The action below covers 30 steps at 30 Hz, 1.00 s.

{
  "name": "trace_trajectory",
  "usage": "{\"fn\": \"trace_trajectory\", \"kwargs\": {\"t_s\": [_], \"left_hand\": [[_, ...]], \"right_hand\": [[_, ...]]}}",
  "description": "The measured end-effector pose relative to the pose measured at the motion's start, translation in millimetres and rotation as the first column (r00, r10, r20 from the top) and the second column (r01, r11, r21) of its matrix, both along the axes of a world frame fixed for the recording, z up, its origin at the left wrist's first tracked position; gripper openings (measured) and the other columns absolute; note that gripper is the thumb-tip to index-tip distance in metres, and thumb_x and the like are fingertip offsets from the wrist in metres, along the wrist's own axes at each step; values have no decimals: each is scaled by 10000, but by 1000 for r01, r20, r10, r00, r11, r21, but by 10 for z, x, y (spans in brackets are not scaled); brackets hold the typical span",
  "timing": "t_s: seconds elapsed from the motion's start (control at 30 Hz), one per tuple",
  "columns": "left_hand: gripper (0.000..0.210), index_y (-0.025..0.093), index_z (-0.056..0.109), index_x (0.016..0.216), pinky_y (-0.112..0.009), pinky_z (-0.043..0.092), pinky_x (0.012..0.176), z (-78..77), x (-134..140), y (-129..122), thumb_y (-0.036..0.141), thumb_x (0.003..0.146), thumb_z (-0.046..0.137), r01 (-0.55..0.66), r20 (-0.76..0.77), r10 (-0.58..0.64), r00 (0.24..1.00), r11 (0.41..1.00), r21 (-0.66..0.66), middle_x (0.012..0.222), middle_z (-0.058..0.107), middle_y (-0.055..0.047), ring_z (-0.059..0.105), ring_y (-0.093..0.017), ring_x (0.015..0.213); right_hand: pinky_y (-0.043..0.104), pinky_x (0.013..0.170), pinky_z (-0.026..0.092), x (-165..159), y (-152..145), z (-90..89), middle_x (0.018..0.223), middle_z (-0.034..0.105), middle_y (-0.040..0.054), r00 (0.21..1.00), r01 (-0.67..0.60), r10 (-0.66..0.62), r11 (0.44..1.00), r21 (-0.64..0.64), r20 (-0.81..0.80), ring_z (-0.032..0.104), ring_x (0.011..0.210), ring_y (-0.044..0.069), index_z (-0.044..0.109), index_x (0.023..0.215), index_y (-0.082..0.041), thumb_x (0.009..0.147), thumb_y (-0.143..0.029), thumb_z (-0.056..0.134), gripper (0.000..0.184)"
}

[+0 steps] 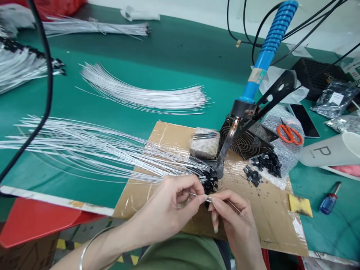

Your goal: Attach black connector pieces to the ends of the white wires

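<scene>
My left hand (pixel 180 204) is closed, thumb and fingertips pinching a thin wire over the front of the cardboard sheet (pixel 272 221). Right beside it, my right hand (pixel 232 212) pinches a thin silvery wire (pixel 239 210), which runs down across that hand. The fingertips almost meet, so the wire ends between them are mostly hidden. Just beyond lies a loose bundle of white wires (pixel 112 150) with black connectors (pixel 209 180) at its right end. Above these, a blue-handled soldering iron (pixel 254 75) is fixed tip down in a black stand.
A second white wire bundle (pixel 149 92) lies behind. Around the iron are a whitish block (pixel 204 144), a black fan grille (pixel 242 140) and loose black connectors (pixel 267 163). Orange scissors (pixel 289 134), a white cup (pixel 329 150), a yellow sponge (pixel 300 205) and a screwdriver (pixel 329 199) are on the right.
</scene>
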<state>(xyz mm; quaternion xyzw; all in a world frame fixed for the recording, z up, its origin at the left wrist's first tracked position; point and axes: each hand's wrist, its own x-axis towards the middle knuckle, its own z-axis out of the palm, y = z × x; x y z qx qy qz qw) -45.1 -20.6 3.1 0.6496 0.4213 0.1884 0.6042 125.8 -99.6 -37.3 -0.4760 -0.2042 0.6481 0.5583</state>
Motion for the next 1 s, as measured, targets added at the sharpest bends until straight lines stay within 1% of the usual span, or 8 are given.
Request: {"fn": "trace_trajectory", "kwargs": {"t_s": [0.13,0.2,0.33,0.5,0.7,0.8,0.87,1.0], "left_hand": [[232,162,639,804,-223,337,542,-26,22,-13,340,950,611,-69,31,71,997,995,-68,684,556,20,441,-120,606],[233,166,632,802,-224,347,549,-43,29,-20,350,945,620,-90,49,95,994,991,-97,694,564,18,450,-120,610],[235,175,626,804,-231,308,538,-82,20,-40,356,954,621,-102,43,107,993,990,-100,691,556,24,411,-114,594],[248,184,638,829,-252,256,530,-121,19,-51,390,966,615,-118,21,121,992,988,-95,668,515,35,360,-114,575],[259,179,617,797,-241,284,532,-39,52,-26,404,918,657,-124,48,134,990,976,-181,683,553,21,395,-113,582],[267,175,613,784,-239,337,554,-12,74,-22,411,898,663,-142,63,158,985,968,-209,700,579,5,454,-125,611],[269,176,616,790,-244,332,552,-28,82,-31,417,904,651,-155,52,168,984,968,-196,698,577,5,446,-124,603],[262,182,626,807,-255,264,528,-102,82,-80,407,939,611,-173,4,174,985,980,-94,657,516,29,362,-117,571]], "right_hand": [[138,500,544,-7,-15,0,744,763,27,1000,6,-6,1000,22,8,649,567,80,898,933,-254,875,-468,878,222],[143,510,552,-35,-13,33,751,767,27,999,42,-42,999,9,23,657,580,85,898,925,-253,869,-486,879,240],[143,499,535,-104,9,133,707,747,12,990,132,-128,989,-64,62,635,550,78,886,834,-232,775,-518,941,297],[142,488,509,-147,39,159,698,739,5,991,137,-135,987,-84,23,607,528,63,883,826,-233,754,-516,955,301],[176,518,541,-187,-9,88,781,746,16,958,197,-211,976,87,192,631,565,79,893,898,-258,880,-453,873,197],[172,513,542,-207,-20,84,783,742,16,949,214,-232,971,105,215,629,568,80,892,901,-257,889,-439,867,184],[173,490,540,-216,-12,96,761,731,12,956,222,-231,973,71,179,619,549,81,888,878,-246,869,-452,882,206],[177,440,528,-226,17,121,699,708,6,965,241,-240,970,-5,102,597,504,87,873,799,-216,792,-472,936,264]]}}
